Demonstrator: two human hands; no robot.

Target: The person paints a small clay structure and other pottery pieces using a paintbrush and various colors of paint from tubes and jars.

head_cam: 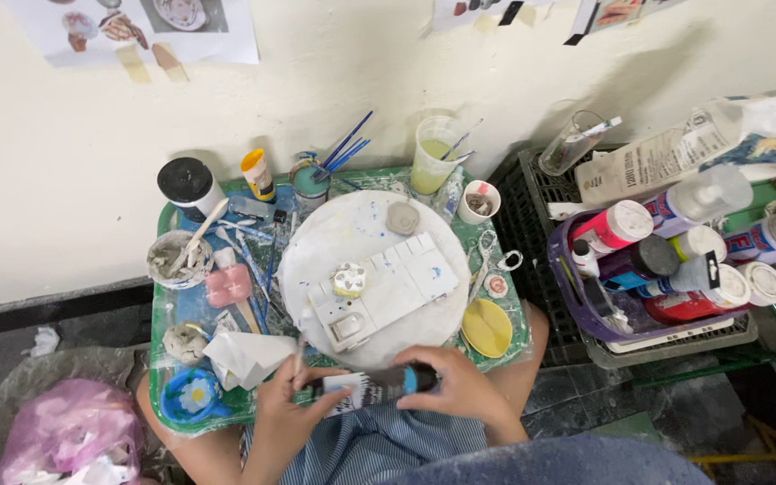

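Both hands are clamped on the dark plastic paint tube with a blue band [377, 385], lying sideways at the green tray's [162, 296] near edge: left hand [291, 401] pinching the cap end, right hand [456, 386] wrapped round the other.

My two bare forearms, no sleeves at the wrists, my blue-and-white striped garment at six o'clock, no rings or watch visible

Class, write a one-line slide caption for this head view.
Both hands, left hand and right hand, hold a paint tube over a green tray.
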